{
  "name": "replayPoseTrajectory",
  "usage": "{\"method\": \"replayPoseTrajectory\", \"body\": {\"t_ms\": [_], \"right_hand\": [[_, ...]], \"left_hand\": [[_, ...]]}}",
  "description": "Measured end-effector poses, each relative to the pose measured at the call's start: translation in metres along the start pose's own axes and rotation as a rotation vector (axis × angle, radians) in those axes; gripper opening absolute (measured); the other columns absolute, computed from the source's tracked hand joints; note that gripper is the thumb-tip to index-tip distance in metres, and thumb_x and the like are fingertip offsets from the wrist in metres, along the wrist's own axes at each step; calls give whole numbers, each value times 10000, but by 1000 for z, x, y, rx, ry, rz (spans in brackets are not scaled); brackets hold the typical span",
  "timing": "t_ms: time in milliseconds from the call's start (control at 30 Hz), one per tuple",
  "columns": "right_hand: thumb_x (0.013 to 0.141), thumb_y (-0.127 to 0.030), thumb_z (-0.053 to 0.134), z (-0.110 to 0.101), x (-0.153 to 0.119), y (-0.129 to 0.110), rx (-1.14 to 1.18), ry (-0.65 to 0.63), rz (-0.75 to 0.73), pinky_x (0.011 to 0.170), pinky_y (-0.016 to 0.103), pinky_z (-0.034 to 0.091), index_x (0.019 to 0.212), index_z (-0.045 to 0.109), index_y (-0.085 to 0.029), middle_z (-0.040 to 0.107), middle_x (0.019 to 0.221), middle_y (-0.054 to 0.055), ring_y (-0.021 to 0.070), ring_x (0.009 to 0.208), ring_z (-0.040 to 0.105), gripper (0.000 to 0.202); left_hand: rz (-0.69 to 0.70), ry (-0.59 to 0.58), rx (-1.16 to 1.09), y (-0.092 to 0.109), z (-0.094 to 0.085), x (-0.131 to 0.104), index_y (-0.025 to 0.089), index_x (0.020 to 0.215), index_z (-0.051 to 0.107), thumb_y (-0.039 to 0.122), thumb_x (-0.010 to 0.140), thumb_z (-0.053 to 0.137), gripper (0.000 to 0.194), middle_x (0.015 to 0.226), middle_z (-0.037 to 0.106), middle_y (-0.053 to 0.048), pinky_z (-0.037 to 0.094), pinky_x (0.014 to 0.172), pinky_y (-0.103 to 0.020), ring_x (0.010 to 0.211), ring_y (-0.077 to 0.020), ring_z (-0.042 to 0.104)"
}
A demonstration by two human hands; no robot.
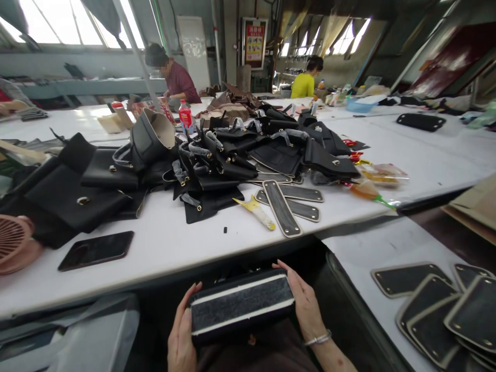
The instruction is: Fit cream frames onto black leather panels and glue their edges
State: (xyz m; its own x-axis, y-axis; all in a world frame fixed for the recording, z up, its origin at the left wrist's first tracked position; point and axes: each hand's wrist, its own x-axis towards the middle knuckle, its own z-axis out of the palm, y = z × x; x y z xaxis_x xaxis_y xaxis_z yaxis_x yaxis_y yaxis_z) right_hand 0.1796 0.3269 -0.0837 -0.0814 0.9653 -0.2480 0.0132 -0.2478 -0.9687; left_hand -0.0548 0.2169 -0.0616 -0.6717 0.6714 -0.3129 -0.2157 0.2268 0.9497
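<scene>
A black handbag [242, 299] rests low in front of me, its long base turned up, with two white strips running along a dark rough panel. My left hand [183, 330] grips its left end, fingers wrapped round the edge. At the opposite end my right hand [306, 299], with a silver bangle at the wrist, holds it the same way. Just beyond, on the white table, lie several dark base panels [282, 207] with pale edges and metal studs. Beside them is a yellow-and-white tool [256, 211], whose kind I cannot make out.
Black handbags [217, 160] heap across the white table [166, 253]. A phone [96, 250] and a pink fan [15, 243] sit at left. More panels [430, 310] pile at lower right. Behind stand a red-labelled bottle [185, 116] and two people [184, 80] working.
</scene>
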Motion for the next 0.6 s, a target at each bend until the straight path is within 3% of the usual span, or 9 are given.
{"method": "replayPoseTrajectory", "body": {"t_ms": [133,200,267,333,433,600], "right_hand": [[944,-580,395,2,-1,4,-173,35,-92,1036,429,422,1242,626,-175,639,1252,120,281,1173,571,553],[978,-527,334,3,-4,3,-304,69,-172,1076,452,392,1303,575,-167,593,1321,117,273,1240,524,542],[998,-463,311,5,-8,0,-523,76,-347,1121,497,326,1381,500,-181,523,1402,96,274,1313,451,512],[990,-433,366,6,-10,-4,-796,25,-571,1141,538,270,1446,413,-216,457,1461,63,291,1368,371,508],[948,-454,479,9,-10,-9,-1098,-43,-769,1133,548,280,1501,302,-208,395,1501,62,326,1401,298,630],[939,-503,486,11,-14,-20,-1214,-66,-764,1112,545,333,1517,242,-165,346,1526,84,326,1416,261,713]], "left_hand": [[107,-51,114,-5,-4,0,222,1267,556,515,945,369,474,1362,563,-48,295,1151,-415,1297,-257,469],[239,-28,262,-11,-10,2,235,1315,525,441,979,329,440,1434,502,-35,234,1182,-410,1349,-233,417],[469,-11,507,-16,-14,7,259,1404,435,330,999,304,431,1496,431,-18,150,1207,-416,1401,-205,342],[762,-65,815,-16,-15,12,282,1476,317,256,987,340,490,1512,406,-1,77,1213,-411,1427,-190,287],[1079,-117,1163,-12,-14,19,236,1522,198,272,941,447,633,1488,442,-17,55,1206,-367,1442,-205,248],[1156,-108,1327,-22,-19,27,161,1535,105,319,924,449,719,1446,491,-85,138,1188,-401,1378,-273,376]]}}
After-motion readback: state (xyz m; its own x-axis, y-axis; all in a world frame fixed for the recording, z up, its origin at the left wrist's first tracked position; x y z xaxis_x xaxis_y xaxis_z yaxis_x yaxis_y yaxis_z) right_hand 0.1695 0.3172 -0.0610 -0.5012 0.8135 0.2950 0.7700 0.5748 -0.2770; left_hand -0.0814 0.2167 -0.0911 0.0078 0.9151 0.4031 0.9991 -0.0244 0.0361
